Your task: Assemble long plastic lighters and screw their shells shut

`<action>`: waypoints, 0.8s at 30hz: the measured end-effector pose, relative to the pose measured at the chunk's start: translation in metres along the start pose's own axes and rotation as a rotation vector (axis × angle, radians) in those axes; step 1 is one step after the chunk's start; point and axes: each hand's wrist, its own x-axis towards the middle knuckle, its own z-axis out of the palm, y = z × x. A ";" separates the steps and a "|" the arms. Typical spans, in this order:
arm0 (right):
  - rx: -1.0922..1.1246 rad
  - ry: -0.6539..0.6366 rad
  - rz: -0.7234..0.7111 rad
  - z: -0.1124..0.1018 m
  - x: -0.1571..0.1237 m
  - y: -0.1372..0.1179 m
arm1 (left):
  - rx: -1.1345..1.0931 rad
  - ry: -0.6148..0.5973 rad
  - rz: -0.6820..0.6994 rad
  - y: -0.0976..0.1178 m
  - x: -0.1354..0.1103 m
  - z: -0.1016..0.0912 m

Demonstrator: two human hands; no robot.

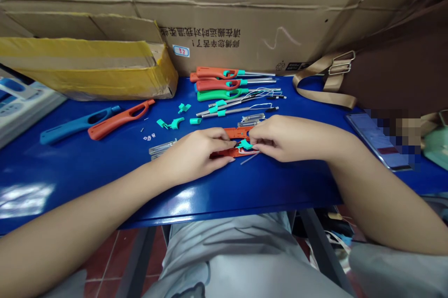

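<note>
My left hand (201, 151) is closed around the left part of an open orange lighter shell half (228, 153), thumb along its near edge and index finger reaching inside. A teal trigger (245, 144) sits at this half, with white wires beside it. From the right, my right hand (287, 137) bends down with its fingers pinched at the trigger's right end; what lies between the fingertips is hidden. Just behind is another orange shell half (237, 133). A thin clear tube (249, 158) lies in front of the parts.
Lighters with metal barrels (219, 84) lie at the back, near wired metal tubes (241, 108). Loose teal pieces (175, 123), clear tanks (161, 149), a blue shell (79, 125) and an orange shell (121, 120) are left. A cardboard box (115, 72) and a phone (381, 142) flank them.
</note>
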 end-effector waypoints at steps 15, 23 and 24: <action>0.001 -0.011 0.003 0.001 0.000 0.000 | 0.047 -0.010 -0.003 -0.001 -0.001 0.002; 0.012 -0.016 -0.022 0.001 0.002 -0.003 | 0.070 0.039 0.014 0.000 0.001 0.000; 0.015 -0.016 -0.026 0.001 0.003 -0.004 | 0.079 0.048 0.015 0.000 0.001 -0.001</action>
